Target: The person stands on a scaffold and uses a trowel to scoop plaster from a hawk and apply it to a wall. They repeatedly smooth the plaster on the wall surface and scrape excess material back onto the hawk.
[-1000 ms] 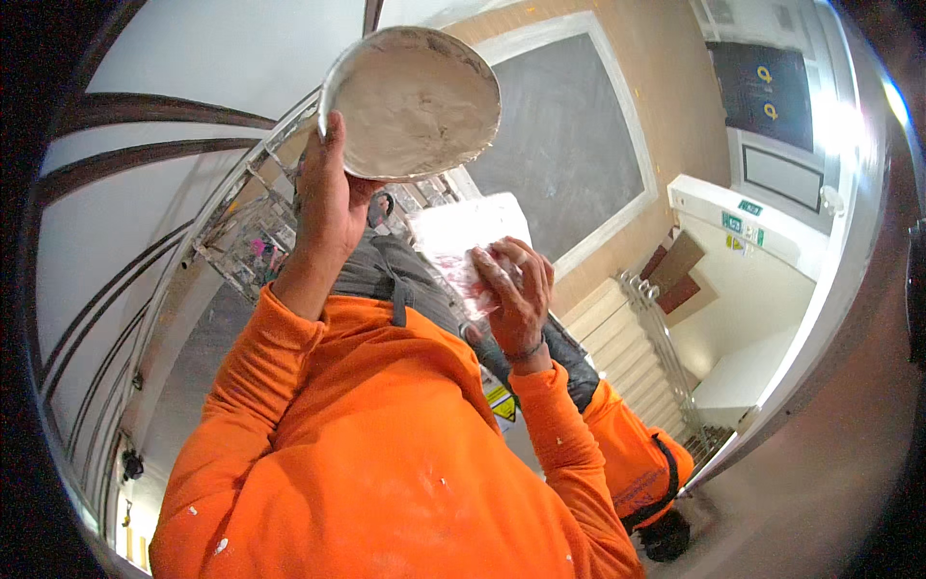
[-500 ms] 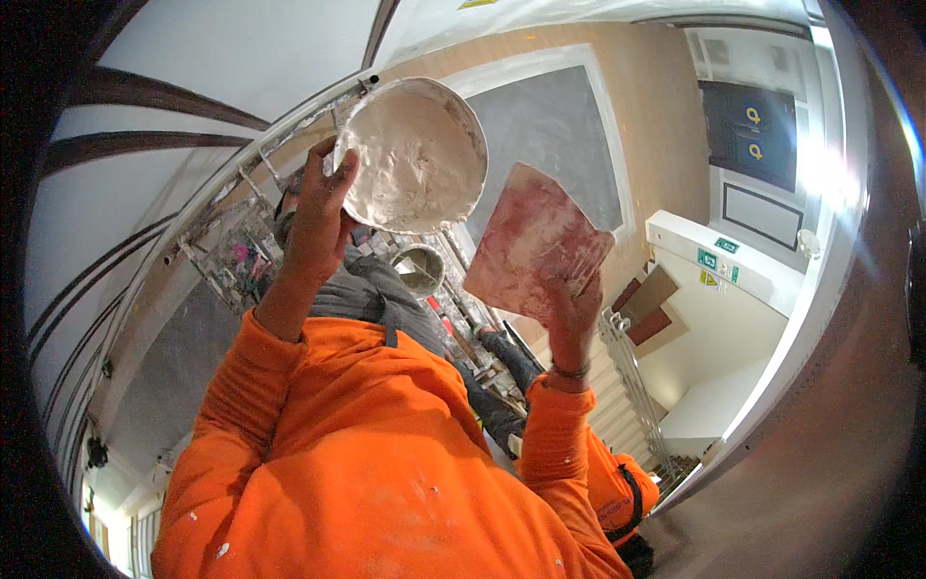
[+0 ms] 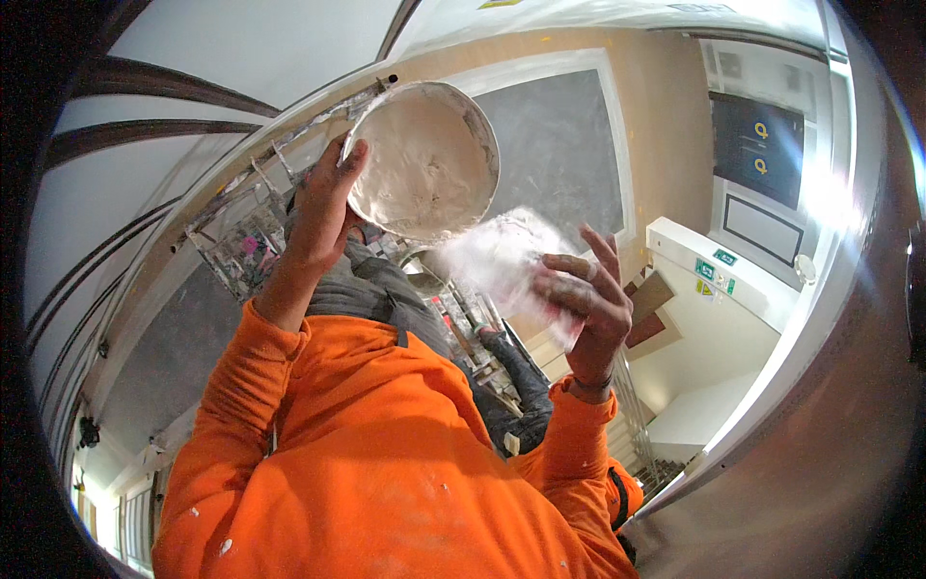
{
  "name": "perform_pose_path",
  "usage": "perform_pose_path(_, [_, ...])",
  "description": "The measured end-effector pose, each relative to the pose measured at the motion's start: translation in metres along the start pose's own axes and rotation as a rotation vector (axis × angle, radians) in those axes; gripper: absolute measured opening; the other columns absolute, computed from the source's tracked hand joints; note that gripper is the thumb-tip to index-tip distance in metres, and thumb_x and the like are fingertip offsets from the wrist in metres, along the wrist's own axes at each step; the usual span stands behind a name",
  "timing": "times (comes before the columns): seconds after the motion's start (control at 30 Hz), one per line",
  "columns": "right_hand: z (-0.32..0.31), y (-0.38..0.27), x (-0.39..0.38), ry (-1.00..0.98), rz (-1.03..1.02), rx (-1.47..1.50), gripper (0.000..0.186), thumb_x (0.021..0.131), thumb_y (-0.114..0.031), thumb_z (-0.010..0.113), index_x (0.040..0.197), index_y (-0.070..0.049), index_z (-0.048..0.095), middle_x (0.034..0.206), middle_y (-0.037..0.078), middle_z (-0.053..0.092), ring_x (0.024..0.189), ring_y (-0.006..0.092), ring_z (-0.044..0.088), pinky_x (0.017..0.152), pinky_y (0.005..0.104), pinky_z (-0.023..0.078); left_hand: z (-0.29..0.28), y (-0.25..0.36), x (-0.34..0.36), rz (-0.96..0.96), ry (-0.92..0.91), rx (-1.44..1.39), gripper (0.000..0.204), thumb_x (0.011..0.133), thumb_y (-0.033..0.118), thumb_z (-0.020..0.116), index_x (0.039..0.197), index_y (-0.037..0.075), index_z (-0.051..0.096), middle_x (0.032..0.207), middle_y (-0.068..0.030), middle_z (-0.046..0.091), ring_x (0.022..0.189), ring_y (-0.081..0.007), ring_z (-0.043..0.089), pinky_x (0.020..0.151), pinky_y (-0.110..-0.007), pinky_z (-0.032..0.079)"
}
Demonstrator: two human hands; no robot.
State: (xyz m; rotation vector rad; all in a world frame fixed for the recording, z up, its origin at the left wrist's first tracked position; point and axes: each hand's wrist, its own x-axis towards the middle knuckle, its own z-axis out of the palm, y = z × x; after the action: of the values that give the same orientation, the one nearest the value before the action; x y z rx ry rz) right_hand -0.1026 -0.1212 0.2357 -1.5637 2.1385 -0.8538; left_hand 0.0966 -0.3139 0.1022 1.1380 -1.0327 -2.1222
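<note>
My left hand [image 3: 323, 217] grips the rim of a round bucket [image 3: 479, 124], thumb over the edge, and holds it up tilted toward me. Pale beige plaster [image 3: 420, 174] fills it, with smears on the inner wall. To the right, my right hand [image 3: 593, 314] holds a flat red plastic spreader [image 3: 511, 256], smeared by motion and looking whitish on its face. Some fingers of that hand lie stretched across the spreader; its thumb is hidden. The spreader's left edge comes close to the bucket's lower right rim; whether they touch I cannot tell.
A plaster-spattered scaffold platform [image 3: 227, 256] lies below, with a second bucket [image 3: 422, 275] partly hidden on it. At lower right shows another person's orange clothing [image 3: 629, 490]. A white beam with signs [image 3: 719, 265] and a railing stand to the right.
The spreader, sharp and red before, has swung left toward the bucket and is now blurred. My right hand's fingers have spread more. The bucket stays nearly in place, shifted slightly right.
</note>
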Motion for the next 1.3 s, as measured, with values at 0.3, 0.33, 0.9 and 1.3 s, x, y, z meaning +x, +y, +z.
perform_pose_path(0.3, [0.022,-0.038,0.0,0.172,0.0,-0.136,0.015,0.064,-0.025,0.073,0.077,-0.032,0.075,0.101,-0.003,0.07,0.119,0.028,0.051,0.11,0.049,0.027,-0.02,0.025,0.015,-0.148,0.137,-0.079,0.054,0.092,0.039,0.057,0.131,0.006,0.043,0.115,-0.0063,0.056,0.098,-0.0124,0.061,0.072,-0.024,0.055])
perform_pose_path(0.33, [0.024,-0.043,0.0,0.181,0.007,-0.131,0.015,0.062,-0.024,0.074,0.076,-0.031,0.075,0.102,-0.001,0.069,0.12,0.0297,0.049,0.109,0.0486,0.029,-0.022,0.024,0.016,-0.148,0.142,-0.085,0.053,0.092,0.039,0.057,0.132,0.006,0.043,0.115,-0.0061,0.056,0.098,-0.0123,0.061,0.072,-0.024,0.055])
perform_pose_path(0.9, [0.027,-0.02,0.001,0.154,0.537,0.09,0.024,0.083,-0.013,0.069,0.101,0.002,0.065,0.101,0.007,0.067,0.087,0.0129,0.061,0.08,0.0278,0.049,-0.024,0.05,0.03,-0.184,0.057,0.001,0.054,0.094,0.039,0.054,0.132,0.003,0.042,0.115,-0.0093,0.057,0.1,-0.0138,0.061,0.078,-0.027,0.054])
perform_pose_path(1.3, [0.012,-0.015,0.016,0.168,0.794,0.916,0.049,0.083,-0.02,0.066,0.122,0.006,0.05,0.114,0.011,0.059,0.102,0.019,0.058,0.089,0.0323,0.047,-0.018,0.052,0.028,-0.208,-0.071,0.064,0.06,0.094,0.045,0.051,0.131,0.0,0.043,0.112,-0.0093,0.058,0.094,-0.0121,0.063,0.069,-0.023,0.055])
